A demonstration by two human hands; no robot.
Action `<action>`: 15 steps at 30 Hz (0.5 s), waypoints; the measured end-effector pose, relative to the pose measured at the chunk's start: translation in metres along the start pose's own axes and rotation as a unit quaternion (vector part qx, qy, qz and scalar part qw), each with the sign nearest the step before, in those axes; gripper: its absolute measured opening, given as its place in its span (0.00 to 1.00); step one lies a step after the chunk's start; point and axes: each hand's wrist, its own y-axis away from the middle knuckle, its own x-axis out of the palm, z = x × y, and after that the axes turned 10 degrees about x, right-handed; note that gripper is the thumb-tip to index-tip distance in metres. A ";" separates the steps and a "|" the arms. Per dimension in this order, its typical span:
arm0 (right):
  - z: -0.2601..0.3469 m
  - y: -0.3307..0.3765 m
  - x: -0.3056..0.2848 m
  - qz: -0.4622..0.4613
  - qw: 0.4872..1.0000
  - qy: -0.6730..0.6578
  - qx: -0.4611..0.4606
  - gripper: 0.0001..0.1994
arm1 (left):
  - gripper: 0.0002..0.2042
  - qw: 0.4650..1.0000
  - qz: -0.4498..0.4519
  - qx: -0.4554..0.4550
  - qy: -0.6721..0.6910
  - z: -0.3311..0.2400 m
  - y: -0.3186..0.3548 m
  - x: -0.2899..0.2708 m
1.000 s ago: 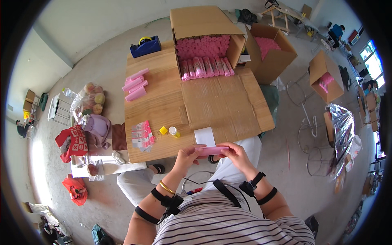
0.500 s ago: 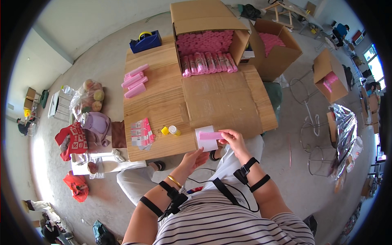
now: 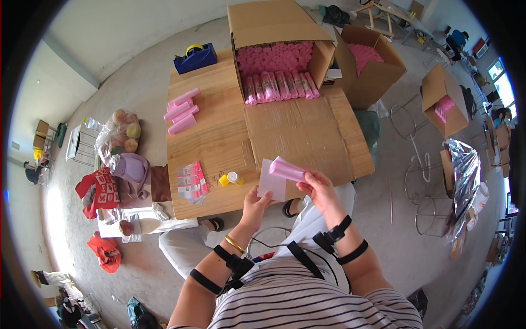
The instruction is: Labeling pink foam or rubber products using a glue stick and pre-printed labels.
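Note:
My left hand (image 3: 256,206) grips the lower left edge of a white sheet of paper (image 3: 272,185), its thumb on top. Closed round one end of a pink roll (image 3: 287,169) is my right hand (image 3: 320,191). The roll is tilted above the sheet, its free end over the sheet's upper right part. Both hands are at the near edge of the wooden table (image 3: 219,142). To their left are a small jar with a white lid (image 3: 233,177), a yellow cap (image 3: 223,180) and a fan of pink and grey printed labels (image 3: 191,181).
Flattened cardboard (image 3: 296,131) covers part of the table. Behind it stands an open carton (image 3: 282,24) packed with pink rolls, with labelled ones in front. Several loose pink rolls (image 3: 181,112) and a blue tape dispenser (image 3: 196,58) sit at left. More cartons (image 3: 378,79) stand to the right.
The pink roll has risen off the sheet and tilted, with my right hand moving slightly right. My left hand has shifted up and closed on the sheet's edge.

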 end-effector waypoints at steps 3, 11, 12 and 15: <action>-0.001 0.025 0.035 0.006 0.986 0.144 -0.078 0.14 | 0.14 0.996 0.002 -0.002 0.084 -0.024 0.007 0.023; 0.007 0.055 0.090 0.006 0.950 0.195 -0.243 0.09 | 0.17 0.969 0.075 0.047 0.231 -0.102 0.037 0.047; 0.008 0.057 0.094 0.022 0.946 0.203 -0.251 0.09 | 0.18 0.969 0.067 0.058 0.229 -0.109 0.043 0.048; 0.010 0.064 0.110 0.058 0.938 0.217 -0.265 0.09 | 0.17 0.973 0.059 0.083 0.206 -0.116 0.052 0.038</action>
